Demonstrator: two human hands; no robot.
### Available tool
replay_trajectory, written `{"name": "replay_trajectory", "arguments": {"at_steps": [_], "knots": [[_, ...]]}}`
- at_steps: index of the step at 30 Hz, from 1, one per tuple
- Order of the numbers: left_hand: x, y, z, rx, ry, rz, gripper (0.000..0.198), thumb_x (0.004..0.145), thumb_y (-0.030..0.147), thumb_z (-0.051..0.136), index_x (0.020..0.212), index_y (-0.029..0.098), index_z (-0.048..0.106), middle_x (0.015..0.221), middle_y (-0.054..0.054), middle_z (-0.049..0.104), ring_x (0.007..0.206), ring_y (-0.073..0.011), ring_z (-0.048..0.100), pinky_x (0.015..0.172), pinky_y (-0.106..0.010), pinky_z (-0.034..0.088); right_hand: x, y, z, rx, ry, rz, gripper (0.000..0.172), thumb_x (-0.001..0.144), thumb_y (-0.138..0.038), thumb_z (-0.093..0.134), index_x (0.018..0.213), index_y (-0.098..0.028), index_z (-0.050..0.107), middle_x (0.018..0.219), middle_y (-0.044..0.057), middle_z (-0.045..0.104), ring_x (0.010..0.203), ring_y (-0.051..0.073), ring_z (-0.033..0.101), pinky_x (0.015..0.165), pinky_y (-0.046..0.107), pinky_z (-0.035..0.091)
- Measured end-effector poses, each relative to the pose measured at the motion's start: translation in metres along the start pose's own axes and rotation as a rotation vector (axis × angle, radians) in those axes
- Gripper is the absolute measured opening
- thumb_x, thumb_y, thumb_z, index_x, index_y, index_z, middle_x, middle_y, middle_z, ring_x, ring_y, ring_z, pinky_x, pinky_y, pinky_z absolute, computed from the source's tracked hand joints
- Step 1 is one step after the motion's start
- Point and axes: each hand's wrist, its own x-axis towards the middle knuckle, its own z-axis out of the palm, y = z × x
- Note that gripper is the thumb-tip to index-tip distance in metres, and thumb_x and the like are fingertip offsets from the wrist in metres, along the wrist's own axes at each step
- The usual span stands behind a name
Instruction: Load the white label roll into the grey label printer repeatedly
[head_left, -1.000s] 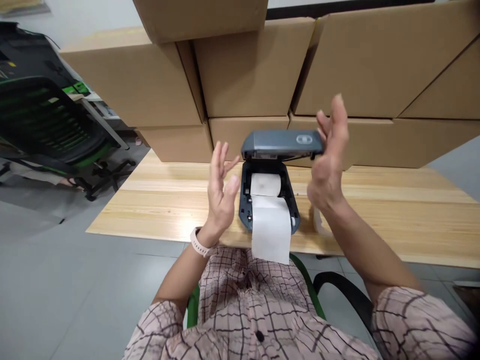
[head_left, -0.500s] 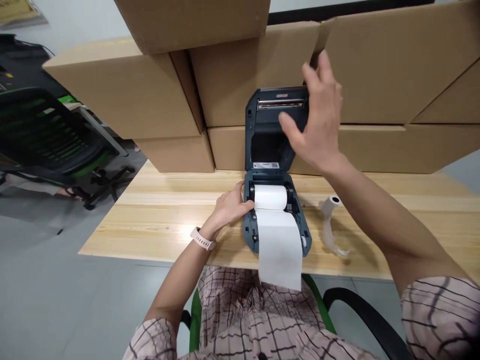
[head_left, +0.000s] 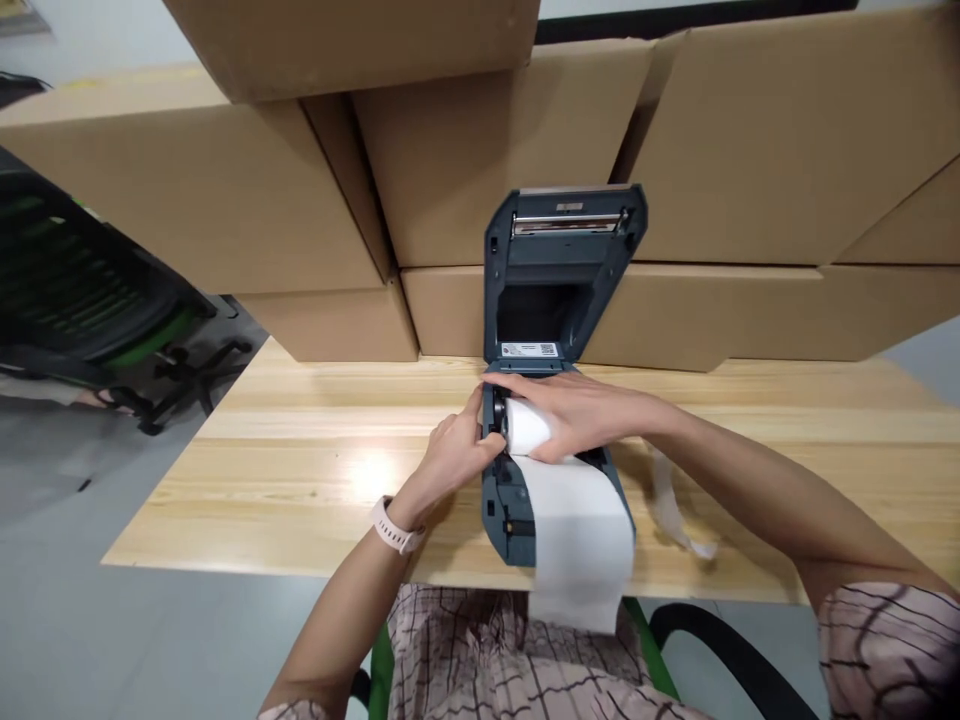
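Observation:
A dark blue-grey label printer (head_left: 510, 510) stands on the table with its lid (head_left: 555, 270) raised. Inside it is a white paper roll (head_left: 525, 428), and its loose strip (head_left: 581, 540) hangs over the printer's front and the table edge. My right hand (head_left: 589, 408) reaches across the printer from the right, with thumb and fingers around the roll and covering its right end. My left hand (head_left: 456, 450) grips the printer's left side, its thumb at the black roll holder (head_left: 499, 412) by the roll's left end.
Stacked cardboard boxes (head_left: 450, 180) line the back of the wooden table (head_left: 300, 470), behind the lid. A curled paper strip (head_left: 671, 510) lies on the table to the right, partly behind my right forearm. A black-and-green office chair (head_left: 82, 280) is at the left.
My right hand has come down from beside the raised lid onto the paper roll. The left hand stays at the printer's left side. The loose strip has shifted right.

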Motion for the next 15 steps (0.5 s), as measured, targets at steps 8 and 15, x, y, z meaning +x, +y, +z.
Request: {"name": "replay_trajectory", "arguments": {"at_steps": [8, 15], "knots": [[-0.002, -0.001, 0.003, -0.023, 0.006, -0.014, 0.083, 0.079, 0.025, 0.050, 0.161, 0.023, 0.044, 0.058, 0.006, 0.048, 0.056, -0.0218, 0.049, 0.065, -0.032, 0.036, -0.082, 0.024, -0.064, 0.384, 0.375, -0.031, 0.123, 0.054, -0.036, 0.102, 0.164, -0.037, 0.046, 0.130, 0.008, 0.074, 0.108, 0.030, 0.074, 0.090, 0.042, 0.063], [-0.002, -0.001, 0.003, -0.006, 0.010, -0.022, 0.087, 0.080, 0.026, 0.051, 0.166, 0.019, 0.038, 0.056, 0.007, 0.049, 0.056, -0.0217, 0.049, 0.066, -0.033, 0.038, -0.099, 0.115, -0.041, 0.224, 0.561, 0.254, 0.119, 0.060, -0.049, 0.098, 0.164, -0.024, 0.046, 0.131, 0.016, 0.072, 0.095, 0.021, 0.072, 0.074, 0.032, 0.055]]}}
